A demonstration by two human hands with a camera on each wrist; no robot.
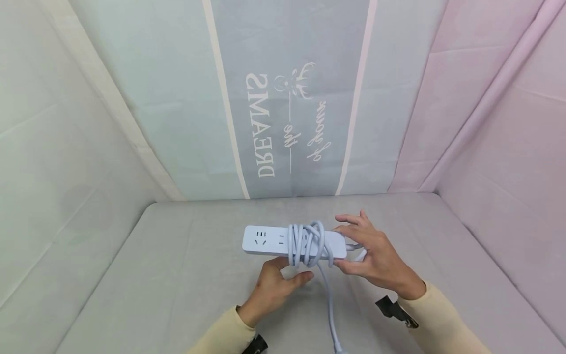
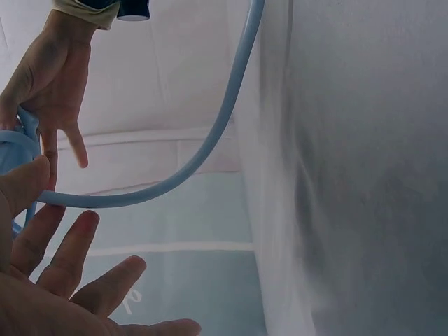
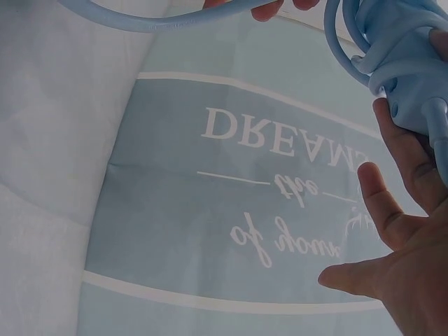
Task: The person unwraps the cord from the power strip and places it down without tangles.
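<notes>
Head view: a white power strip (image 1: 283,242) lies lengthwise just below the centre of the grey table (image 1: 146,275), with its cable (image 1: 307,243) wound in several loops round its right half. A free length of the cable runs from the coil toward 6 o'clock and leaves the frame at the bottom edge. The left hand (image 1: 276,287) sits at 7 o'clock from the strip, thumb and fingers touching the strip's near edge under the coil; whether it truly grips is not clear. The right hand (image 1: 373,253) is at 3 o'clock from the coil, fingers spread and fairly straight, cradling the strip's right end between thumb and fingertips. A printed backdrop (image 1: 287,113) with mirrored lettering stands at 12 o'clock.

Left wrist view: the left hand (image 2: 63,280) shows loosely extended fingers at 7 o'clock, with the cable (image 2: 203,147) curving over them from 12 o'clock. The right hand (image 2: 49,84) appears at 10 o'clock, fingers against the cable loops.

Right wrist view: the right hand (image 3: 402,245) at 4 o'clock is relaxed, fingers straight, one fingertip touching the coiled cable (image 3: 399,56) at 1 o'clock.
</notes>
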